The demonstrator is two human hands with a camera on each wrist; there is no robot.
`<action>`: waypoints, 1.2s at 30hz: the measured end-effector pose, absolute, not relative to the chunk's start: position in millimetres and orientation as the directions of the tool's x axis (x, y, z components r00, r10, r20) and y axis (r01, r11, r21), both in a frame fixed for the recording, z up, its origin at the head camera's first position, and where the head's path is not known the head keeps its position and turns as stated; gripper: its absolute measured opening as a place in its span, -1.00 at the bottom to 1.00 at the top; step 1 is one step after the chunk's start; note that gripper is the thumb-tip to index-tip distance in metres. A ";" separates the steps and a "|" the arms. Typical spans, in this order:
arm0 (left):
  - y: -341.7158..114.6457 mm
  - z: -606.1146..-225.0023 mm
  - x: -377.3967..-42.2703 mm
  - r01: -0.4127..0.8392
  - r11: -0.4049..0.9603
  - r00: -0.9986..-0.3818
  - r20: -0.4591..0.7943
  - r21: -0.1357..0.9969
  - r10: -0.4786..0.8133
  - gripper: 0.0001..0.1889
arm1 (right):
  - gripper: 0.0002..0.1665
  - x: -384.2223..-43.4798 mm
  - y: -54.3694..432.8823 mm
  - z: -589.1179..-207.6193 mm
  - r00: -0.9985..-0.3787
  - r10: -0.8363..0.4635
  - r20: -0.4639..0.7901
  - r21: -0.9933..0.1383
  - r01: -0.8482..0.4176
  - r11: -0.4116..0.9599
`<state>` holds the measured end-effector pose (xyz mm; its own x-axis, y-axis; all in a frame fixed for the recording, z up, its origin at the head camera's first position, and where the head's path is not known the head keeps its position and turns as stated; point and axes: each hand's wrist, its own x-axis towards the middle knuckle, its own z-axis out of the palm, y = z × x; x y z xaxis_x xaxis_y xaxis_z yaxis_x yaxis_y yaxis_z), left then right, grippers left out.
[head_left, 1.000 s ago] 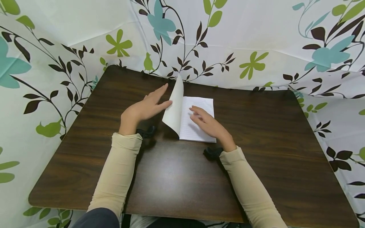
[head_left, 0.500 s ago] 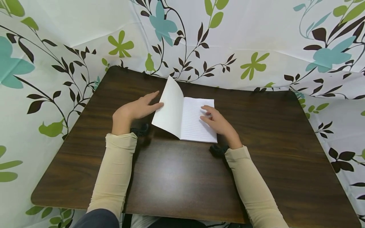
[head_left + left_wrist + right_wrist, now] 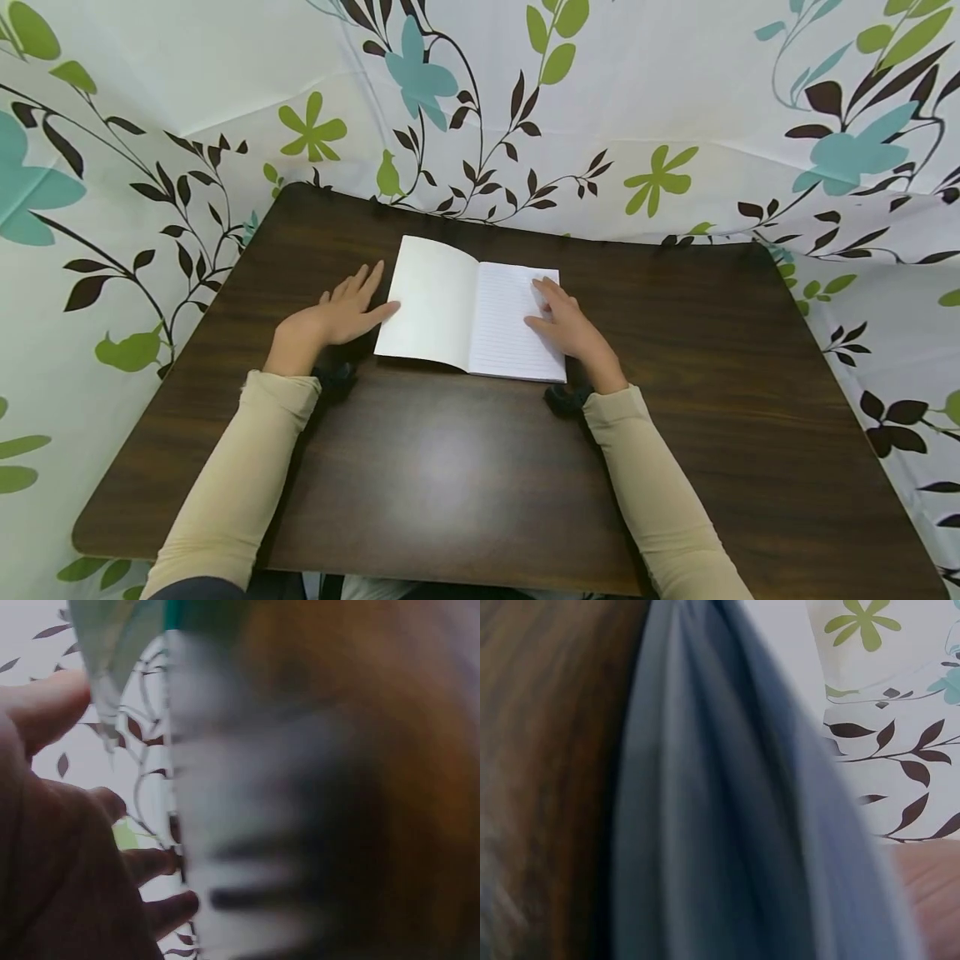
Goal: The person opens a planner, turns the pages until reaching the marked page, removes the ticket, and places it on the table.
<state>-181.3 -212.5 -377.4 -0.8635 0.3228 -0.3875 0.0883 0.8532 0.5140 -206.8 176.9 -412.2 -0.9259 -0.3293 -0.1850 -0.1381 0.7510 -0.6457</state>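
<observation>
"Where's the notebook on your feed?"

"I see it spread on the table, toward the far edge."

"What's the left hand doing?"

"Fingers straight and fanned, gripping nothing, its thumb at the outer edge of the blank leaf."

"And the right hand?"

"Over the lined page, fingers loosely bent, holding nothing; I can't tell whether they touch it. Behind hangs a patterned cloth."
</observation>
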 end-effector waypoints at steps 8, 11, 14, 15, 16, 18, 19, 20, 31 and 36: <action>-220.8 -401.1 -184.3 0.133 0.857 -0.876 -0.346 0.498 0.337 0.05 | 0.02 -207.2 177.7 -410.9 -0.923 -0.299 -0.242 -0.641 -0.079 0.763; -222.4 -403.7 -184.0 0.147 0.866 -0.875 -0.346 0.479 0.340 0.04 | 0.08 -206.7 177.0 -409.9 -0.926 -0.284 -0.251 -0.646 -0.059 0.761; -222.8 -408.8 -185.1 0.165 0.879 -0.877 -0.342 0.448 0.339 0.03 | 0.10 -206.4 176.9 -408.3 -0.930 -0.262 -0.257 -0.643 -0.038 0.765; -222.6 -410.5 -185.4 0.171 0.880 -0.877 -0.339 0.444 0.341 0.02 | 0.10 -206.4 176.9 -408.0 -0.931 -0.257 -0.258 -0.641 -0.034 0.767; -222.6 -412.6 -186.3 0.177 0.883 -0.877 -0.338 0.434 0.342 0.02 | 0.10 -206.4 176.9 -407.7 -0.933 -0.250 -0.258 -0.639 -0.030 0.769; -222.4 -416.4 -187.6 0.185 0.888 -0.876 -0.338 0.421 0.343 0.03 | 0.10 -206.6 176.9 -407.6 -0.936 -0.240 -0.256 -0.631 -0.027 0.775; -222.3 -417.8 -188.0 0.189 0.888 -0.875 -0.338 0.420 0.346 0.04 | 0.09 -206.6 176.8 -407.4 -0.938 -0.237 -0.253 -0.628 -0.027 0.778; -222.4 -419.1 -188.0 0.192 0.887 -0.874 -0.338 0.421 0.349 0.04 | 0.09 -206.7 176.7 -407.4 -0.939 -0.237 -0.249 -0.622 -0.033 0.783; -226.0 -424.4 -186.0 0.215 0.864 -0.868 -0.316 0.456 0.383 -0.07 | -0.01 -212.6 181.5 -410.9 -0.953 -0.253 -0.165 -0.610 -0.102 0.785; -228.5 -421.2 -186.1 0.217 0.845 -0.861 -0.312 0.488 0.401 -0.06 | 0.01 -210.2 186.2 -409.1 -0.946 -0.241 -0.215 -0.648 -0.047 0.760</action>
